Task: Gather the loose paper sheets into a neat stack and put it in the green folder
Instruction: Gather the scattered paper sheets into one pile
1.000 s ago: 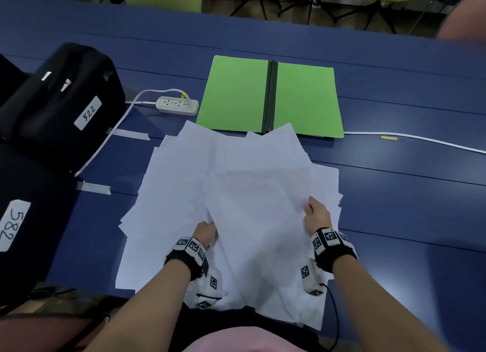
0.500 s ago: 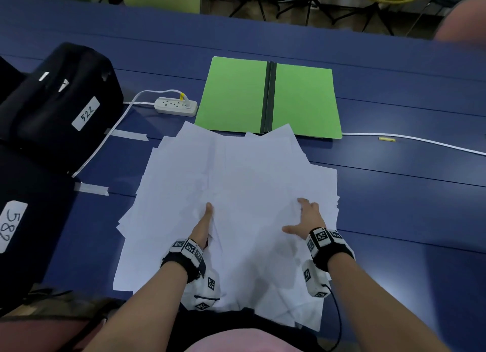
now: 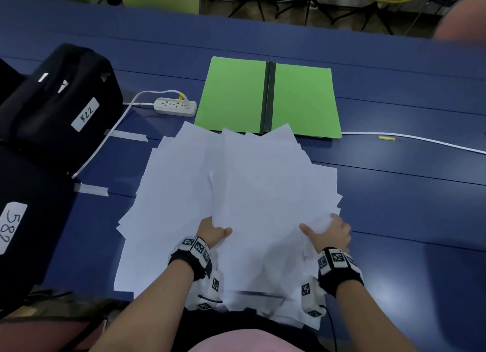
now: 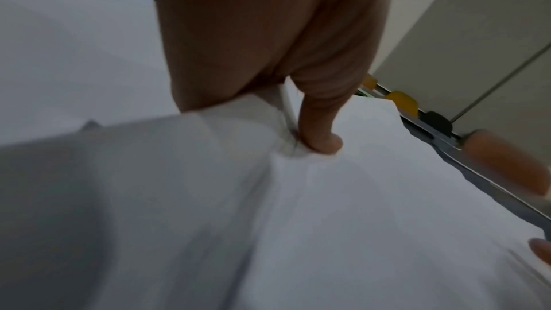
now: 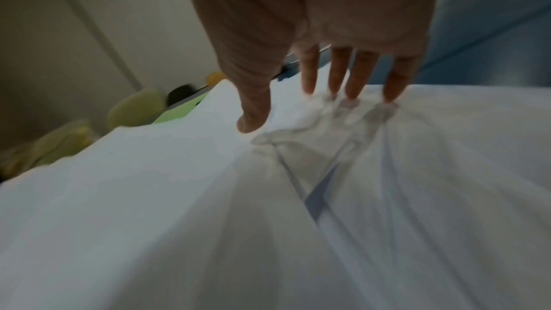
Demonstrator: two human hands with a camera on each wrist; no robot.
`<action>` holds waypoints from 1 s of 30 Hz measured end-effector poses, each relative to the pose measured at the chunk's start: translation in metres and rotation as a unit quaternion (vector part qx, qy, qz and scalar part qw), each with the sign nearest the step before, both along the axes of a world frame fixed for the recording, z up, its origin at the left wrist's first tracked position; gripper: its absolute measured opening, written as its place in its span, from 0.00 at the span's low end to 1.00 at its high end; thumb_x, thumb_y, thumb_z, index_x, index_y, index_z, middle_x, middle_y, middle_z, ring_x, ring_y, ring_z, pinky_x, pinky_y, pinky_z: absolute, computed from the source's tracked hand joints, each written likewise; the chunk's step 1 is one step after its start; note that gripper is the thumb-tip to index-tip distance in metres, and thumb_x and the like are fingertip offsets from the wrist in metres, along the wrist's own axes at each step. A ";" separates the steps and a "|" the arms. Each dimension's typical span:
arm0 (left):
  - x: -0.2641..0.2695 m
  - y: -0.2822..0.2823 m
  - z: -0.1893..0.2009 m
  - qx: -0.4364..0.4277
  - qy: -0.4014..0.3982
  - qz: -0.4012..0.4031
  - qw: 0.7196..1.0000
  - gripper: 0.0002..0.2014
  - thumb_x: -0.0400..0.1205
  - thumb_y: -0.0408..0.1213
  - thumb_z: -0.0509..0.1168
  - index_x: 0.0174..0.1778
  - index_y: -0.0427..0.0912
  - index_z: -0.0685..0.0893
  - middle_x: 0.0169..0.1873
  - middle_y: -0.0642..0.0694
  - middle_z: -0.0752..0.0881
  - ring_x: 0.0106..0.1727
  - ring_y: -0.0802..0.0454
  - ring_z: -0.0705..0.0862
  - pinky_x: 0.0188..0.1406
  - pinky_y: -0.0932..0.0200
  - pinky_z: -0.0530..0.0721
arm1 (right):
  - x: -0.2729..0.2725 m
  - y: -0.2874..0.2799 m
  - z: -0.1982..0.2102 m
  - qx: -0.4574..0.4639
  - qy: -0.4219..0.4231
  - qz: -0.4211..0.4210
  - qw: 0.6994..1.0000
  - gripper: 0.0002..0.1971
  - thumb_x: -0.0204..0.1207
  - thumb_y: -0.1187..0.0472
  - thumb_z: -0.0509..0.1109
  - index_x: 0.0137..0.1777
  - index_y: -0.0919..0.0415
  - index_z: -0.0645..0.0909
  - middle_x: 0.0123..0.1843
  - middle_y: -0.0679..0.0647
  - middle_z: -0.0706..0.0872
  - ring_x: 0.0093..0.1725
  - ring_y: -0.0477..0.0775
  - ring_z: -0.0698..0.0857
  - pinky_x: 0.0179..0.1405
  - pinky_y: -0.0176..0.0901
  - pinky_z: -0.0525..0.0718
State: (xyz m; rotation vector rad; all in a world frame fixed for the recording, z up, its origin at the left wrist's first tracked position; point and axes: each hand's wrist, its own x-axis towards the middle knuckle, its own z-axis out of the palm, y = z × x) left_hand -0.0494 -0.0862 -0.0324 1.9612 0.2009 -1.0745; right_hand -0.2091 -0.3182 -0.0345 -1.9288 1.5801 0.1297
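Several loose white paper sheets (image 3: 236,188) lie fanned out on the blue table (image 3: 394,199), and their far corners overlap the near edge of the open green folder (image 3: 231,94). My left hand (image 3: 214,232) grips the near left edge of the upper sheets, thumb on top and fingers hidden beneath. My right hand (image 3: 326,230) holds the near right edge the same way. In the left wrist view the left hand (image 4: 298,126) pinches a crumpled fold of paper (image 4: 357,197). In the right wrist view the right hand (image 5: 292,107) has its thumb above and its fingers (image 5: 351,88) under the sheets (image 5: 178,197).
Two black cases labelled 522 (image 3: 60,102) and 582 (image 3: 18,220) stand at the left. A white power strip (image 3: 175,106) lies left of the folder, and its cable (image 3: 420,140) runs off to the right. Chairs and tripod legs stand beyond the far table edge.
Half a second ago both hands lay spread on top of the pile. Now their fingers are under the upper sheets with thumbs on top, and the sheets' near edge is raised.
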 end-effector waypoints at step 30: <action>0.075 0.118 0.008 0.177 -0.130 0.249 0.943 0.46 0.66 0.44 0.79 0.75 0.38 0.62 0.67 0.39 0.75 0.66 0.36 0.78 0.63 0.42 0.78 | 0.002 0.013 -0.008 0.055 0.093 -0.081 0.991 0.40 0.60 0.41 0.81 0.66 0.67 0.75 0.68 0.65 0.66 0.64 0.71 0.74 0.56 0.59 0.78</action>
